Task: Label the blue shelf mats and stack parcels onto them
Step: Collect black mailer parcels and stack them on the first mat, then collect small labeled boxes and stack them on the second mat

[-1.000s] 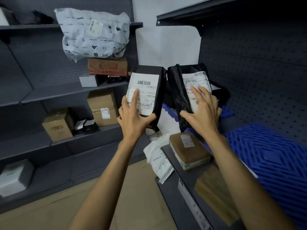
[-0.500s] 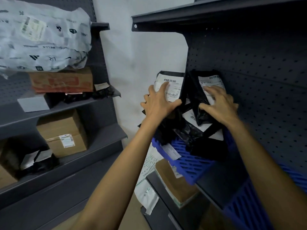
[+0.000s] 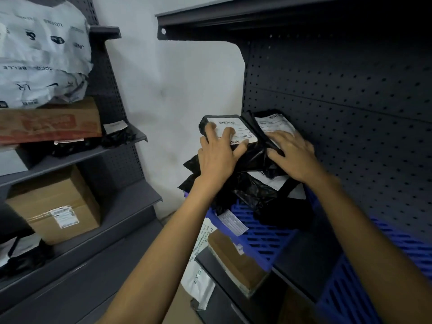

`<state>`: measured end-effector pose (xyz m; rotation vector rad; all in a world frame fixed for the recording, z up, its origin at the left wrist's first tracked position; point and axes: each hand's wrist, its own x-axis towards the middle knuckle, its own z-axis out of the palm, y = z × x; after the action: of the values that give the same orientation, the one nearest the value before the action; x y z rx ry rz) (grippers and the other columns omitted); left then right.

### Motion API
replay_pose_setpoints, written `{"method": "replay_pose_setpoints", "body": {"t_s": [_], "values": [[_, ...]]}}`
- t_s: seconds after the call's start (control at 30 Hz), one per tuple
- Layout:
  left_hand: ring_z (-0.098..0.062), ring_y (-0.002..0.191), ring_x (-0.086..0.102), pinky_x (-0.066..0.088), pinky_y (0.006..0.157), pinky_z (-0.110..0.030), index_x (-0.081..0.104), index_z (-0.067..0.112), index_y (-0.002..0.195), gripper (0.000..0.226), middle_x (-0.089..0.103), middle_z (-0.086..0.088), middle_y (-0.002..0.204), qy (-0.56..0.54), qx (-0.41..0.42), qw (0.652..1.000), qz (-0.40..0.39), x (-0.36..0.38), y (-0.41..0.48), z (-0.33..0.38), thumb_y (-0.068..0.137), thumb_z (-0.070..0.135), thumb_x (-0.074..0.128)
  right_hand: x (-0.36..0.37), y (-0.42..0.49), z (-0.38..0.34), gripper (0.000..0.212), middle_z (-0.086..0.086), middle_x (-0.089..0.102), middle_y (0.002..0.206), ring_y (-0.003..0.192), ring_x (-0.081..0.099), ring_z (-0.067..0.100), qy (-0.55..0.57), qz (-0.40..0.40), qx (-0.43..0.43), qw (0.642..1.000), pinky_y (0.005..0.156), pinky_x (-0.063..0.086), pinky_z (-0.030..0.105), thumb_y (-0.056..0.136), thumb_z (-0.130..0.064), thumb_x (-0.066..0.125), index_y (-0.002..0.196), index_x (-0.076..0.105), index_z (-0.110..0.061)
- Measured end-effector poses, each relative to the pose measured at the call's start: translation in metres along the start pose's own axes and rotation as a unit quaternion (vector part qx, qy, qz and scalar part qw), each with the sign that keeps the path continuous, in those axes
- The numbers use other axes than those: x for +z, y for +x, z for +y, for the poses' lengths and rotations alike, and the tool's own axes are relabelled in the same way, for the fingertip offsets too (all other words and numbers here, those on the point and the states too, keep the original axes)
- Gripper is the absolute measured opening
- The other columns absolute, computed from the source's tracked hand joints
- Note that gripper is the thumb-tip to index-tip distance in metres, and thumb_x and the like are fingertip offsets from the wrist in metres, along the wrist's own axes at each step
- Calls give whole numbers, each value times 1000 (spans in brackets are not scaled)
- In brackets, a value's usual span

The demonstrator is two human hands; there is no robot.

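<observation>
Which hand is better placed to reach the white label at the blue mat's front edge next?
Left, likely. The left hand, on the outer parcel, lies above the white label on the blue mat; the right hand sits nearer the pegboard wall.

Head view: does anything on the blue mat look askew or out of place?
The black bags on the blue mat lie in a crumpled heap, one hanging past the mat's left end. A white label lies skewed over the mat's front edge.
</observation>
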<state>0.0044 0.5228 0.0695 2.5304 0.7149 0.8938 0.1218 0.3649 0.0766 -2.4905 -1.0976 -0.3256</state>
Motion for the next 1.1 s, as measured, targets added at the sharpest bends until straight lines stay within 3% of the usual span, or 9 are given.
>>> {"method": "replay_pose_setpoints", "body": {"t_s": [0.13, 0.3, 0.43, 0.57, 0.83, 1.1], "values": [[-29, 128, 36, 30, 103, -54, 56, 29, 121, 51, 39, -5, 137, 92, 73, 992, 41, -3, -9, 6, 92, 68, 39, -9, -42, -8, 54, -8, 32, 155, 145, 24, 19, -20, 4, 4, 1000, 115, 25, 47, 98, -43, 46, 149, 32, -32], [-25, 125, 45, 24, 112, -52, 56, 28, 128, 45, 50, -2, 129, 93, 222, 971, -3, -10, -46, 18, 96, 57, 46, -23, -114, -18, 58, -1, 33, 154, 140, 32, 24, 0, -16, 52, 999, 110, 36, 47, 97, -35, 53, 151, 31, -28], [-25, 118, 53, 40, 101, -42, 60, 21, 125, 33, 56, -3, 126, 25, 330, 942, -49, -12, -93, 37, 96, 37, 55, -33, -188, -27, 53, 1, 42, 147, 134, 40, 27, -12, 12, 108, 994, 105, 41, 45, 98, -35, 53, 148, 35, -28], [-27, 112, 59, 51, 88, -42, 61, 16, 128, 35, 61, -6, 127, -66, 370, 914, -149, -11, -146, 89, 97, 33, 59, -57, -280, -17, 45, 0, 47, 143, 129, 45, 26, -62, 48, 185, 980, 92, 47, 46, 99, -35, 53, 143, 44, -28], [-24, 116, 60, 51, 88, -41, 57, 24, 135, 40, 60, 2, 135, -114, 493, 831, -232, -10, -278, 220, 96, 34, 60, -140, -465, 1, 36, 1, 57, 128, 119, 53, 28, -152, 104, 354, 917, 86, 49, 42, 95, -31, 54, 131, 54, -29], [-24, 125, 54, 46, 92, -38, 56, 29, 134, 39, 57, 3, 137, -110, 621, 727, -272, -20, -469, 361, 96, 32, 58, -226, -698, 8, 39, 2, 55, 126, 119, 52, 29, -248, 51, 511, 821, 89, 47, 41, 92, -30, 53, 130, 52, -25]]}}
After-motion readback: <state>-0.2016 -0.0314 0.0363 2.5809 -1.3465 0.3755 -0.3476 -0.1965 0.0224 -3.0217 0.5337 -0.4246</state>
